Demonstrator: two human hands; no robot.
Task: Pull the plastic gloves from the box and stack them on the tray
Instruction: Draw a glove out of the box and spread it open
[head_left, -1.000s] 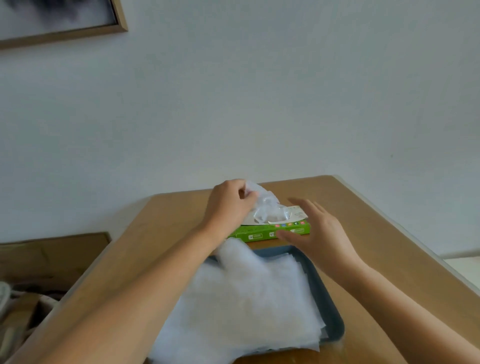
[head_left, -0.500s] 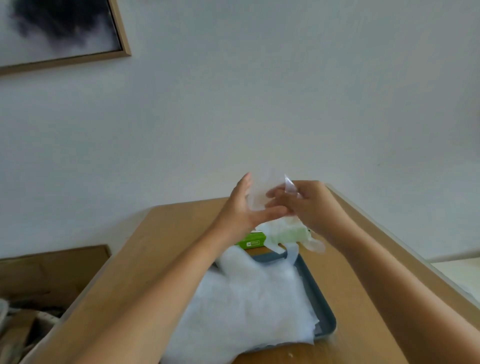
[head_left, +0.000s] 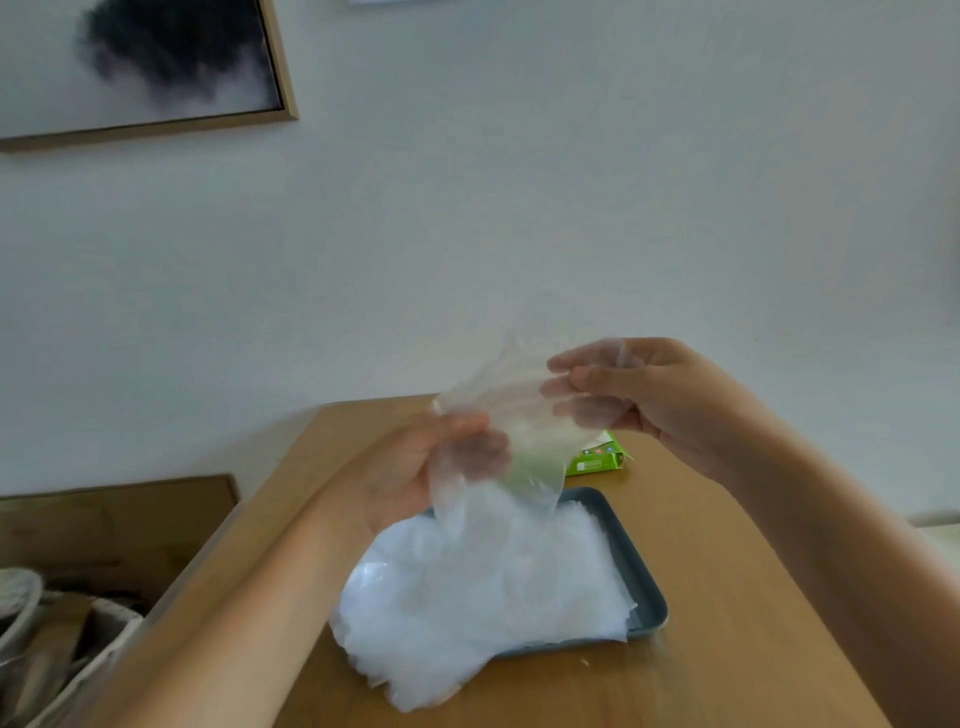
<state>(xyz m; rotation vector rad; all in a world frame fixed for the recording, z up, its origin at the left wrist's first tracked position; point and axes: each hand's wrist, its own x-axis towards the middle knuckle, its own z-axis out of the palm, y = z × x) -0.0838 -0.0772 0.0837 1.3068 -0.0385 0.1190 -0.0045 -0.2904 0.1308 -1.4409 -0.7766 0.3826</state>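
A clear plastic glove (head_left: 511, 415) is spread in the air above the table, between both hands. My left hand (head_left: 410, 467) grips its lower left part, and my right hand (head_left: 634, 395) pinches its upper right edge. Below lies a dark grey tray (head_left: 636, 571) holding a thick pile of clear gloves (head_left: 478, 587), which spills over the tray's near left edge. The green glove box (head_left: 597, 457) sits on the table behind the tray, mostly hidden by the held glove.
The wooden table (head_left: 727, 597) has bare room right of the tray and ends near the white wall. A woven basket (head_left: 62, 654) and a brown board stand on the floor to the left. A framed picture (head_left: 140, 62) hangs at the upper left.
The glove came out of the box, was lifted, and both hands now spread it wider above the tray. My right hand moved from beside the box up to the glove.
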